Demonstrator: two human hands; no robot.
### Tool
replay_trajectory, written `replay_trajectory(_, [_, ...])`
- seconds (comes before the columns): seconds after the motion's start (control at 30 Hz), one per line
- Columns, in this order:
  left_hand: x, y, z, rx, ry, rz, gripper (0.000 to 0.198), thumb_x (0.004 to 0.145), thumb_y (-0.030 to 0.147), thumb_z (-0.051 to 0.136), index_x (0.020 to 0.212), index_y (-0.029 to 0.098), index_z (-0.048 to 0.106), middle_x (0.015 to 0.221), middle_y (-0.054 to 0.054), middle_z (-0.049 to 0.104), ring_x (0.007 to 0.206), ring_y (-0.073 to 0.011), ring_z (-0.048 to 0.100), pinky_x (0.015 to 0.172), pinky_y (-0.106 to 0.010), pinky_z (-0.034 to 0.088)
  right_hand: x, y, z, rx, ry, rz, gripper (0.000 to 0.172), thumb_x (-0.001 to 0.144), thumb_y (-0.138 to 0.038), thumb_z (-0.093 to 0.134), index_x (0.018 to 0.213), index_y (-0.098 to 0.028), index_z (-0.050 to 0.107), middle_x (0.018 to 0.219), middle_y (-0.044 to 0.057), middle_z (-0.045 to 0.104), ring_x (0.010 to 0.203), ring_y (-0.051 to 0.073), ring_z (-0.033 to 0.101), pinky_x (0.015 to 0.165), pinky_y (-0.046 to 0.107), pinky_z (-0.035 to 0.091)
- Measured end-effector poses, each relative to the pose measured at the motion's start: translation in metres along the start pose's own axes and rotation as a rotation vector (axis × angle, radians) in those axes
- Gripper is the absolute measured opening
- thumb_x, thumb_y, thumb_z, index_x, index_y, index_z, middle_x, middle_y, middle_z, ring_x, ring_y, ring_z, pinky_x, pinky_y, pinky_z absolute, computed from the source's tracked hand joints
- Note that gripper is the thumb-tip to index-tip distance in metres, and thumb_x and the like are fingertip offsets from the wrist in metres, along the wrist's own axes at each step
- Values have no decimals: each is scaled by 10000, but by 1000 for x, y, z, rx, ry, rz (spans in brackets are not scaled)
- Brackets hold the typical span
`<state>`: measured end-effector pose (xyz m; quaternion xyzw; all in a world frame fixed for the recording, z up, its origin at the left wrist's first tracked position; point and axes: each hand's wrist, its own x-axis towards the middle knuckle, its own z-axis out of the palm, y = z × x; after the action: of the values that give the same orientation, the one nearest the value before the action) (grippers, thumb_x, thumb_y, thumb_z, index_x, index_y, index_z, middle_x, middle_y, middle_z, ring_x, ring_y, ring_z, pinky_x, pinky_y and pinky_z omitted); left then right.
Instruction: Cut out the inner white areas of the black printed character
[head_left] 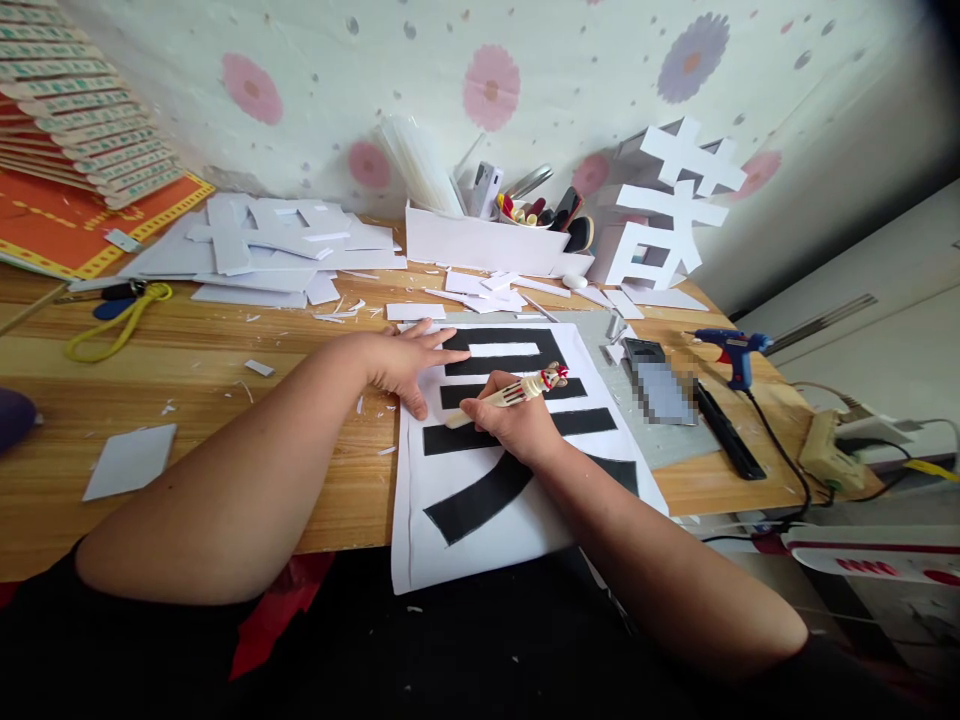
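Observation:
A white sheet [480,540] printed with thick black strokes lies across the front edge of the wooden table [195,400]. My left hand [405,362] lies flat on the sheet's upper left, fingers spread and pressing it down. Just right of it, my right hand [514,425] is closed around a cream pen-like tool [506,395] with a small figure at its top end. The tool's tip touches the sheet at the left end of a black bar.
A blue glue gun [731,350] and a black ruler [727,432] lie to the right, beside a blurred phone [660,385]. White foam characters [667,205], a white box of tools [480,240] and foam offcuts [270,245] fill the back. A yellow cord [120,320] lies left.

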<state>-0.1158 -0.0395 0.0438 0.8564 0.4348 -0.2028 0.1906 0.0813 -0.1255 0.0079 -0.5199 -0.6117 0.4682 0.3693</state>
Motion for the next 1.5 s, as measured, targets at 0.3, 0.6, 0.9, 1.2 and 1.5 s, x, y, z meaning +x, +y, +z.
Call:
replay_trajectory(0.3, [7, -11, 6, -11, 20, 33, 1187, 599, 518, 815, 1592, 414, 172, 1697, -6, -112, 1544, -411, -95, 1209, -627, 48, -1, 6, -16, 80, 25, 30, 294, 664, -368, 741, 608, -223, 492, 497, -36, 581, 452, 103, 484, 455, 239, 356])
replay_trajectory(0.6, [5, -8, 2, -16, -4, 1, 1185, 611, 485, 798, 1598, 404, 147, 1692, -17, -123, 1542, -370, -145, 1214, -618, 54, -2, 11, -34, 92, 86, 60, 279, 664, -343, 740, 582, -218, 505, 457, -44, 553, 434, 101, 486, 450, 236, 345])
replay_trajectory(0.9, [9, -15, 7, -41, 33, 10, 1208, 565, 522, 823, 1583, 440, 179, 1691, 5, -99, 1530, -416, -137, 1203, -656, 51, -3, 14, -49, 96, 149, 65, 278, 641, -333, 730, 562, -225, 486, 441, -52, 527, 430, 104, 474, 449, 240, 340])
replay_trajectory(1.2, [9, -13, 6, -31, 25, -4, 1210, 571, 519, 818, 1590, 415, 174, 1687, -9, -106, 1531, -402, -146, 1212, -628, 47, -3, 21, -58, 115, 173, 45, 256, 649, -311, 714, 568, -224, 487, 440, -61, 516, 418, 105, 476, 445, 241, 337])
replay_trajectory(1.5, [8, -15, 5, -42, 6, 11, 1225, 572, 523, 813, 1592, 427, 142, 1680, 9, -143, 1527, -383, -178, 1216, -623, 49, -4, 24, -59, 156, 215, 62, 278, 642, -358, 723, 585, -228, 484, 459, -64, 519, 435, 120, 524, 438, 241, 350])
